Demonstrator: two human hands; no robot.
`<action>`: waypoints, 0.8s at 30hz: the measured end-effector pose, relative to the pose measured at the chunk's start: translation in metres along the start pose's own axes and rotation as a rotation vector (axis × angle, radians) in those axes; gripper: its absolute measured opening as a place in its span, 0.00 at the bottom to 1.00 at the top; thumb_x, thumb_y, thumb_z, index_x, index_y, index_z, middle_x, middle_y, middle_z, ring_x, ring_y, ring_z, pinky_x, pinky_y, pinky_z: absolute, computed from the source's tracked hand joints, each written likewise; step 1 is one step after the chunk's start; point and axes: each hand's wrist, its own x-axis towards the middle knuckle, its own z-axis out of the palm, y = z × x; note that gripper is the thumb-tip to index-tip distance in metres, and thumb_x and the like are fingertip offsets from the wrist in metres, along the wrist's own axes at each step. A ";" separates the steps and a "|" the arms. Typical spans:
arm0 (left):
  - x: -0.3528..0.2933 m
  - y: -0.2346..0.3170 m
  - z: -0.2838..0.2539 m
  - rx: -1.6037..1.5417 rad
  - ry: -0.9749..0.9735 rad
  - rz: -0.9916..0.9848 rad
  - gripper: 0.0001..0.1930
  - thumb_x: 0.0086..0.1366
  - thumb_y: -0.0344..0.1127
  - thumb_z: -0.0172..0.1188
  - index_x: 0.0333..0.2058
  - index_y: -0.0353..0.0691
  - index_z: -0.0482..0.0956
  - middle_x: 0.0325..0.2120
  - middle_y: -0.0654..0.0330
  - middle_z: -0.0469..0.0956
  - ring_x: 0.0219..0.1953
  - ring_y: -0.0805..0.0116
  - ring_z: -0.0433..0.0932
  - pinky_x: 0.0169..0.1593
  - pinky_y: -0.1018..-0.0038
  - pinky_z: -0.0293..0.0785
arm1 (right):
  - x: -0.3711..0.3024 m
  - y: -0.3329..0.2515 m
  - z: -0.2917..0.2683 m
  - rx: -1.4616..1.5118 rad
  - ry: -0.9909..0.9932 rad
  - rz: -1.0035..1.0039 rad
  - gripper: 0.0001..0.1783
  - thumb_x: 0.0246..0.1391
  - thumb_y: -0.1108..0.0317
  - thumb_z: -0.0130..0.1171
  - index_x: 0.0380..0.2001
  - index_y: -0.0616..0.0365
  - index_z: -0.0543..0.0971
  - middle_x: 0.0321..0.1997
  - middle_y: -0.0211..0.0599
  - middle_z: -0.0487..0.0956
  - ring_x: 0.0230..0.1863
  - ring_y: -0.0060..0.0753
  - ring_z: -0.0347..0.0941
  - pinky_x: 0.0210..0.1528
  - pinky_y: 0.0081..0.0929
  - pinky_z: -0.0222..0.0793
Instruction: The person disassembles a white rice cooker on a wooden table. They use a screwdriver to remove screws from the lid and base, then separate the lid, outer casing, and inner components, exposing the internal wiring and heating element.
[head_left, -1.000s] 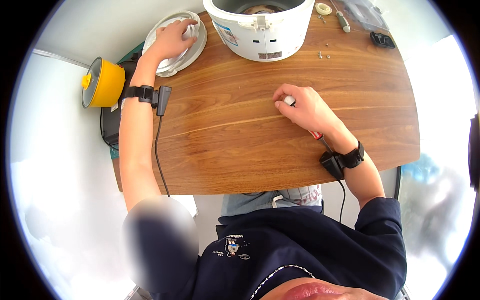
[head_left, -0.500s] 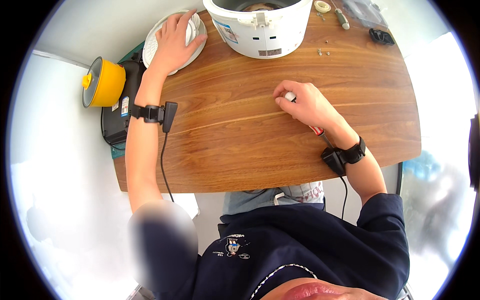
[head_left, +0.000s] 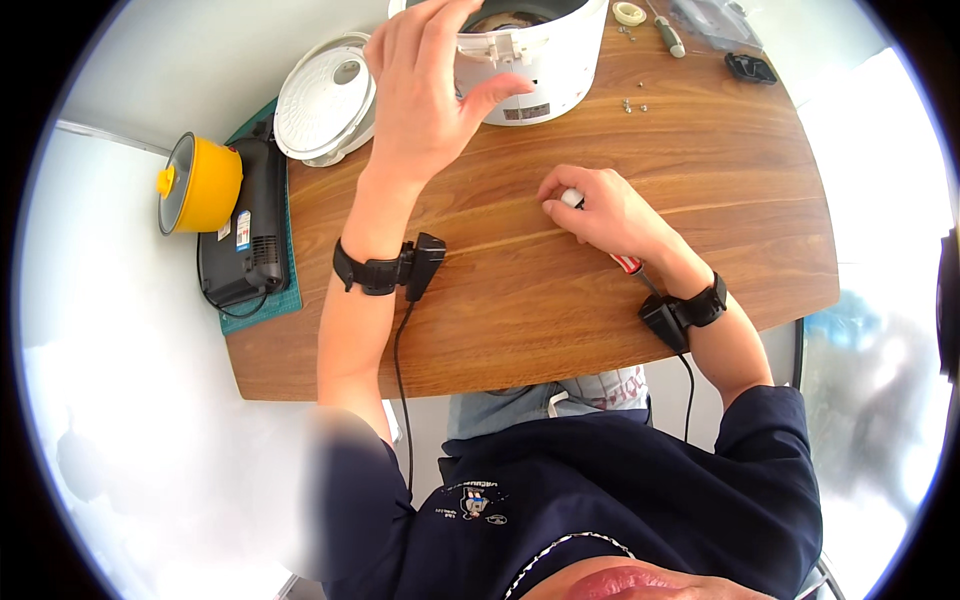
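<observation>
My left hand [head_left: 425, 105] is held over the near left side of a white rice cooker body [head_left: 568, 78], fingers stretched and thumb apart, with nothing in it. Whether it touches the cooker I cannot tell. The cooker stands uncovered, its grey inside partly showing. To the left of that hand lies a round white lid [head_left: 318, 108]. My right hand [head_left: 612, 213] is wrapped round a screwdriver [head_left: 627, 264] with a red and white handle. The screwdriver's shaft points back toward my wrist, and its pale butt end shows by my thumb.
At the left, a yellow pot [head_left: 208, 187] sits on a black appliance [head_left: 235, 268] over a green mat [head_left: 262, 314]. Loose screws [head_left: 629, 106] lie right of the cooker. Farther back are a tape roll [head_left: 628, 13], another screwdriver [head_left: 668, 38] and a black part [head_left: 750, 69].
My left hand has left the white lid and moved right, to the cooker. My right hand stays nearly in place with the screwdriver. The whole view has shifted slightly.
</observation>
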 end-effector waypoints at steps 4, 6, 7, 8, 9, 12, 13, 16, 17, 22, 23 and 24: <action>0.003 0.005 0.018 -0.125 -0.036 -0.155 0.30 0.60 0.57 0.71 0.54 0.47 0.79 0.37 0.64 0.79 0.45 0.62 0.77 0.61 0.60 0.60 | -0.001 -0.008 -0.003 -0.026 0.004 0.058 0.12 0.59 0.64 0.60 0.39 0.61 0.83 0.36 0.48 0.85 0.40 0.51 0.83 0.46 0.39 0.77; 0.004 0.007 0.024 -0.081 -0.008 -0.135 0.24 0.56 0.54 0.74 0.43 0.44 0.82 0.29 0.68 0.79 0.35 0.65 0.76 0.56 0.64 0.61 | 0.000 -0.008 -0.003 -0.024 0.006 0.042 0.12 0.59 0.64 0.60 0.39 0.61 0.82 0.36 0.49 0.85 0.40 0.51 0.83 0.46 0.40 0.77; 0.004 0.010 0.025 -0.076 -0.013 -0.145 0.24 0.57 0.55 0.74 0.42 0.44 0.82 0.31 0.67 0.81 0.35 0.65 0.76 0.56 0.65 0.61 | 0.000 -0.006 -0.003 -0.023 0.007 0.038 0.12 0.58 0.64 0.59 0.39 0.61 0.82 0.36 0.49 0.85 0.40 0.51 0.83 0.46 0.40 0.77; 0.004 0.011 0.027 -0.070 -0.018 -0.156 0.24 0.58 0.56 0.73 0.42 0.43 0.82 0.33 0.67 0.82 0.36 0.65 0.77 0.56 0.66 0.61 | 0.000 -0.004 -0.003 -0.010 0.007 0.028 0.12 0.59 0.65 0.59 0.40 0.61 0.82 0.33 0.45 0.84 0.34 0.44 0.81 0.40 0.36 0.76; 0.004 0.010 0.031 -0.095 0.024 -0.147 0.22 0.58 0.56 0.74 0.39 0.44 0.82 0.31 0.67 0.81 0.35 0.65 0.76 0.54 0.65 0.61 | 0.000 -0.001 -0.003 0.003 0.006 0.018 0.12 0.60 0.65 0.59 0.41 0.61 0.81 0.31 0.42 0.84 0.27 0.36 0.79 0.34 0.32 0.75; 0.002 0.005 0.035 -0.147 0.110 -0.133 0.20 0.56 0.53 0.75 0.34 0.44 0.81 0.27 0.68 0.77 0.32 0.64 0.74 0.50 0.64 0.60 | 0.000 -0.005 -0.004 0.000 -0.003 0.037 0.12 0.59 0.65 0.59 0.40 0.61 0.82 0.33 0.46 0.84 0.34 0.44 0.81 0.40 0.36 0.76; 0.000 0.004 0.033 -0.168 0.116 -0.135 0.19 0.56 0.51 0.75 0.33 0.44 0.81 0.27 0.68 0.77 0.32 0.64 0.74 0.49 0.64 0.60 | -0.001 -0.007 -0.005 -0.006 -0.002 0.058 0.12 0.58 0.64 0.59 0.39 0.61 0.83 0.36 0.50 0.85 0.40 0.52 0.83 0.46 0.40 0.77; -0.004 0.002 0.020 -0.226 0.093 -0.133 0.13 0.56 0.43 0.73 0.33 0.44 0.81 0.28 0.67 0.79 0.34 0.64 0.76 0.50 0.65 0.62 | -0.001 -0.009 -0.006 0.004 -0.007 0.050 0.12 0.58 0.64 0.59 0.39 0.61 0.83 0.36 0.50 0.85 0.40 0.52 0.83 0.45 0.40 0.77; -0.006 -0.001 0.016 -0.251 0.085 -0.118 0.13 0.55 0.43 0.73 0.33 0.44 0.81 0.28 0.66 0.79 0.35 0.64 0.76 0.51 0.65 0.62 | -0.001 -0.008 -0.006 -0.002 -0.005 0.049 0.13 0.58 0.64 0.59 0.39 0.61 0.83 0.35 0.50 0.85 0.40 0.52 0.83 0.45 0.40 0.77; -0.028 -0.021 -0.015 -0.482 0.026 -0.160 0.11 0.55 0.32 0.67 0.39 0.42 0.81 0.34 0.61 0.81 0.40 0.62 0.78 0.64 0.58 0.65 | -0.001 -0.004 -0.005 -0.010 0.005 0.042 0.13 0.58 0.63 0.59 0.39 0.61 0.83 0.34 0.50 0.85 0.38 0.52 0.82 0.43 0.40 0.77; -0.031 -0.024 -0.023 -0.492 -0.008 -0.159 0.12 0.57 0.27 0.60 0.42 0.40 0.80 0.37 0.58 0.81 0.43 0.61 0.78 0.68 0.56 0.63 | -0.001 -0.001 -0.004 -0.002 0.007 0.023 0.12 0.59 0.64 0.59 0.40 0.61 0.82 0.32 0.46 0.84 0.32 0.45 0.81 0.39 0.37 0.76; -0.032 -0.026 -0.029 -0.535 0.017 -0.188 0.12 0.58 0.26 0.59 0.42 0.39 0.80 0.38 0.57 0.82 0.44 0.61 0.78 0.68 0.56 0.63 | -0.001 0.003 -0.004 0.005 0.010 0.004 0.12 0.60 0.64 0.58 0.40 0.61 0.82 0.31 0.43 0.84 0.27 0.38 0.80 0.34 0.33 0.76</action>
